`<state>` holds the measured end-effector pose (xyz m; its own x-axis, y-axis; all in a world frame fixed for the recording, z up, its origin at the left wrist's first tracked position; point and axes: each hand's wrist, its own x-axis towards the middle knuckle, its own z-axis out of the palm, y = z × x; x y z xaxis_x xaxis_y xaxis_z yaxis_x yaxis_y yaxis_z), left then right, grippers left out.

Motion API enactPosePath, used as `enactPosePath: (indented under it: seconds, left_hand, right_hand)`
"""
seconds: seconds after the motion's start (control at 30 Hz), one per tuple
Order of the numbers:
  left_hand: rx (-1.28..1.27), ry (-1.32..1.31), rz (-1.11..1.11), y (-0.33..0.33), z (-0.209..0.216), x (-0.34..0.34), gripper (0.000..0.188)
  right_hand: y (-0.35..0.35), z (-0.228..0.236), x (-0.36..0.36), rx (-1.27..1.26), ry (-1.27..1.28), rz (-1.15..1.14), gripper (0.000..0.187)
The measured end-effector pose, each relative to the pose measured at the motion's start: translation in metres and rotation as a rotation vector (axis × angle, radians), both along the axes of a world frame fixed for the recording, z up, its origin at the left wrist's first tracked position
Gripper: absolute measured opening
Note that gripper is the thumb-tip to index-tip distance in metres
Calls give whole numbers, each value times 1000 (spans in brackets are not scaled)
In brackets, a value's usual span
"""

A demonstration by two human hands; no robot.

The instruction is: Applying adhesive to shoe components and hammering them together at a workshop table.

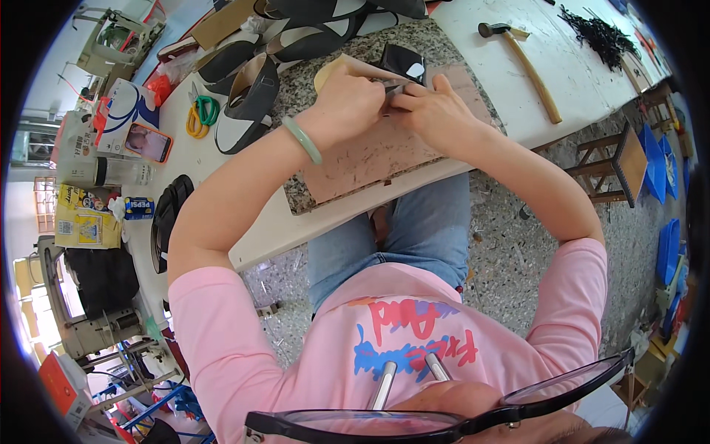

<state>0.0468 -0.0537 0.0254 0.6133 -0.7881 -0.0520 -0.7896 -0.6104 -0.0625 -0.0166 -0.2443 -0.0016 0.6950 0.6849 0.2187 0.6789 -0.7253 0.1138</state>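
Note:
Both my hands meet over a work board at the table's edge. My left hand (351, 96), with a pale green bangle on its wrist, is closed on a beige-lined piece (360, 66) that looks like part of a shoe upper. The fingers of my right hand (433, 111) are bent in and pinch at the dark edge of the same piece, close to my left fingertips. Whether a small tool is between them I cannot make out. Just beyond lies a shiny black item (404, 62). Underneath is a scuffed pinkish-brown board (355, 166) on a speckled stone slab (298, 198).
Dark grey and white shoe uppers (248, 92) lie left and beyond the slab. Scissors with green and yellow handles (201, 111), a phone (149, 142) and a blue can (138, 208) are at left. A hammer (526, 66) and black strips (600, 35) lie right; a stool (617, 166) stands below.

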Motion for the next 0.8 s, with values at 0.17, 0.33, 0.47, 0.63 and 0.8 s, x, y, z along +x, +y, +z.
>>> enactPosePath:
  seconds: [0.17,0.33,0.47,0.63,0.8]
  left_hand:
    - [-148,3,-123,17,-4,6,23]
    - [-170,102,34,20,-5,8,19]
    - [-78,-129,-50,10,-7,-8,19]
    - [-75,-101,28,16,0,-5,13]
    - [-77,-106,33,20,-3,-4,11]
  right_hand:
    - [5,-5,-5,-58,-63,-14,22]
    - [-7,-16,-6,66,-44,-2,34]
    - [-7,-16,-2,62,-22,-12,37]
    - [2,-9,-1,-28,5,-39,41]
    - [5,-2,2,-30,30,-34,37]
